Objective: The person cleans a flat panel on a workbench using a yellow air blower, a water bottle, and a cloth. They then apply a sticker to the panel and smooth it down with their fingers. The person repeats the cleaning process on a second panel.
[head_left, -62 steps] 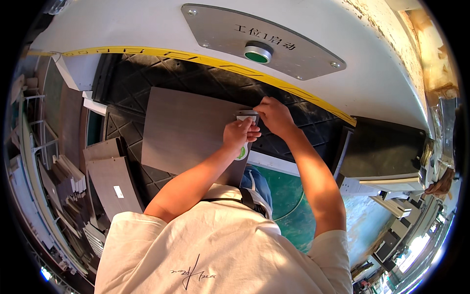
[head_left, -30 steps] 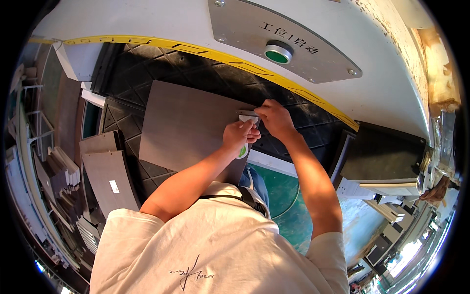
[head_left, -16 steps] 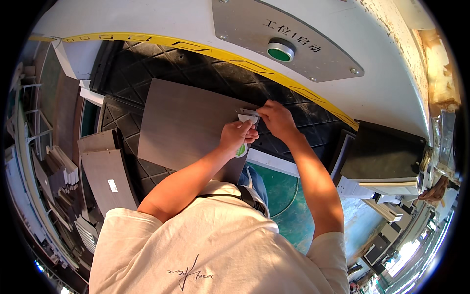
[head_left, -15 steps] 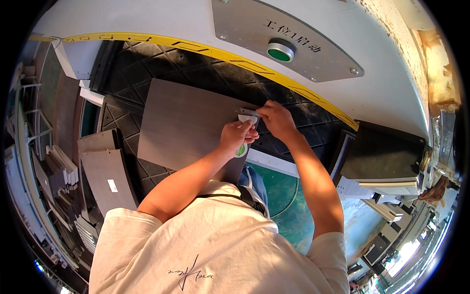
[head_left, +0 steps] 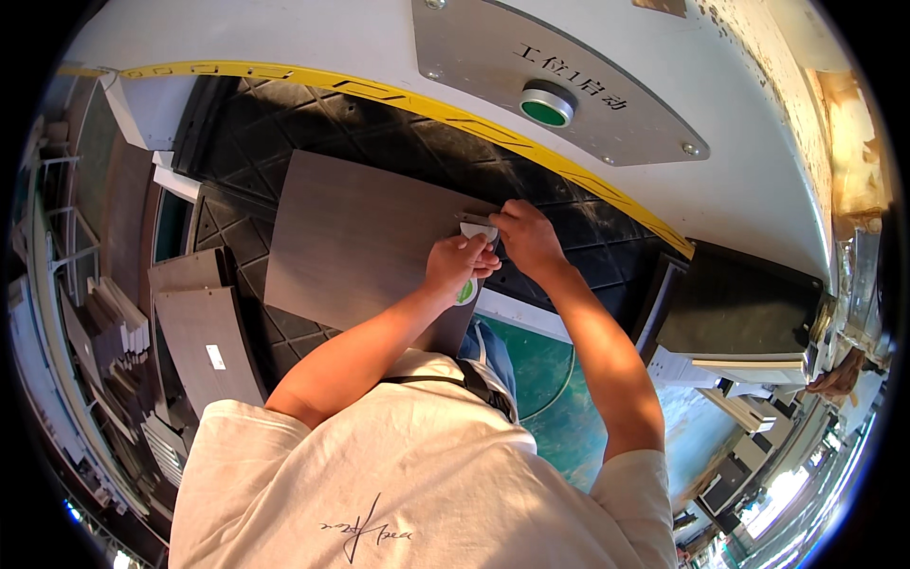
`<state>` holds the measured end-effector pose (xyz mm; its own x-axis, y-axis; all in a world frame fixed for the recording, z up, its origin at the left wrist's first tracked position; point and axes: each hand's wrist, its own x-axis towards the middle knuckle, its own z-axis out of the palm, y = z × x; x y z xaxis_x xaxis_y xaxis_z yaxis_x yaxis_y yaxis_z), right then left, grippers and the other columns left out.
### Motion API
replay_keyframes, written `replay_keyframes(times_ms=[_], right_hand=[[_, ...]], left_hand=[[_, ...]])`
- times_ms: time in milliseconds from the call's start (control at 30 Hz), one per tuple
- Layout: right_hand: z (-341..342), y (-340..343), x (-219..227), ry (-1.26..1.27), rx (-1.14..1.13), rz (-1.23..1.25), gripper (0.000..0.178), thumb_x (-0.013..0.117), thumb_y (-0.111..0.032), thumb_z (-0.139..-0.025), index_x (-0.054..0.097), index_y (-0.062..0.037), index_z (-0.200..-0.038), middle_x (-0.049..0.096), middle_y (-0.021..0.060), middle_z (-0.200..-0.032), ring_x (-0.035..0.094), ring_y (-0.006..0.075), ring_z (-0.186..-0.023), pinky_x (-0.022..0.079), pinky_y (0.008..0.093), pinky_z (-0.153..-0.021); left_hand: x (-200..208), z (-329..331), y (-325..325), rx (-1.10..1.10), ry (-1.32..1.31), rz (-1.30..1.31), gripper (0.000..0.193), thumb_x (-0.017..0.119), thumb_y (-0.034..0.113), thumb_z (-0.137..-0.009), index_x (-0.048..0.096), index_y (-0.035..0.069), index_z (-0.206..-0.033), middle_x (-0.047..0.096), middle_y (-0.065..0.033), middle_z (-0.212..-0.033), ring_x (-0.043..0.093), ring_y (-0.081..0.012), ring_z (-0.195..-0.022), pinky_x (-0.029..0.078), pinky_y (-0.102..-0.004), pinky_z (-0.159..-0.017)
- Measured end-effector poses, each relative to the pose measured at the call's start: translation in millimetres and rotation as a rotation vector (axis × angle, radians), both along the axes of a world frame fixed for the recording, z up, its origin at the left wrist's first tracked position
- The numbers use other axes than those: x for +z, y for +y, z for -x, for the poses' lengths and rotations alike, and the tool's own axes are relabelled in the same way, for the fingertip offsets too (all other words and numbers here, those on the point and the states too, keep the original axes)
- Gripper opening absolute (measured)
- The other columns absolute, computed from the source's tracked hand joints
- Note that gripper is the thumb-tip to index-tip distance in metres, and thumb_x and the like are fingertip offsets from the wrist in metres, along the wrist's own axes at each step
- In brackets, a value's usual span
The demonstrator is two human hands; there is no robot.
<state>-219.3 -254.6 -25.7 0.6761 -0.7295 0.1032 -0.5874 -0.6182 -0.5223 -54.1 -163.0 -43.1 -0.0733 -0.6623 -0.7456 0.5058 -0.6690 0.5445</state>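
A flat grey-brown wood-look panel [head_left: 355, 232] lies on the black padded surface in front of me. My left hand [head_left: 457, 266] is over the panel's right part, thumb and fingers closed on a small white label-like piece [head_left: 480, 230]. Just beyond that piece, my right hand [head_left: 527, 239] has its fingertips pinched together at the panel's right edge. What they hold, if anything, is too small to tell. A round white-and-green piece [head_left: 465, 292] shows below my left hand, partly covered by it.
Beyond the panel runs a yellow-edged white machine body with a green push button [head_left: 547, 104] on a metal plate. More panels [head_left: 210, 346] lean at the left. A dark-topped stack [head_left: 739, 303] stands at the right. Green floor [head_left: 540, 379] shows near my legs.
My right hand has shifted slightly left and closer to the white piece. The left hand stays nearly in place, and the panel has hardly moved.
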Motion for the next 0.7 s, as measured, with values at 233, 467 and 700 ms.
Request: replay_keyframes(times_ms=[233, 467, 700], right_hand=[[-1.9, -1.8, 3.9, 0.026, 0.049, 0.032, 0.025, 0.071, -0.002, -0.073, 0.074, -0.0069, -0.098, 0.061, 0.0074, -0.093, 0.065, 0.0298, -0.093, 0.057, 0.0411, -0.080], [-2.3, 1.0, -0.9, -0.034, -0.045, -0.085, 0.019, 0.071, 0.000, -0.082, 0.076, -0.0058, -0.100, 0.066, 0.0076, -0.094, 0.067, 0.0304, -0.095, 0.057, 0.0415, -0.082], [-8.0, 3.6, -6.1, -0.020, -0.035, -0.098, 0.020, 0.067, -0.005, -0.080, 0.076, -0.0088, -0.098, 0.065, 0.0070, -0.095, 0.066, 0.0289, -0.099, 0.058, 0.0399, -0.084]], left_hand=[[6.8, 2.6, -2.6, 0.029, -0.028, -0.023, 0.028, 0.067, 0.025, -0.102, 0.068, -0.002, -0.095, 0.077, -0.0167, -0.086, 0.079, -0.0262, -0.080, 0.064, -0.0328, -0.071], [3.2, 2.3, -1.0, 0.033, -0.017, -0.020, 0.026, 0.068, 0.023, -0.103, 0.066, -0.002, -0.096, 0.075, -0.0148, -0.082, 0.079, -0.0284, -0.080, 0.066, -0.0341, -0.072], [-3.1, -1.1, 2.8, 0.021, 0.003, 0.027, 0.028, 0.068, 0.024, -0.104, 0.066, -0.002, -0.094, 0.075, -0.0143, -0.082, 0.079, -0.0286, -0.082, 0.066, -0.0356, -0.075]])
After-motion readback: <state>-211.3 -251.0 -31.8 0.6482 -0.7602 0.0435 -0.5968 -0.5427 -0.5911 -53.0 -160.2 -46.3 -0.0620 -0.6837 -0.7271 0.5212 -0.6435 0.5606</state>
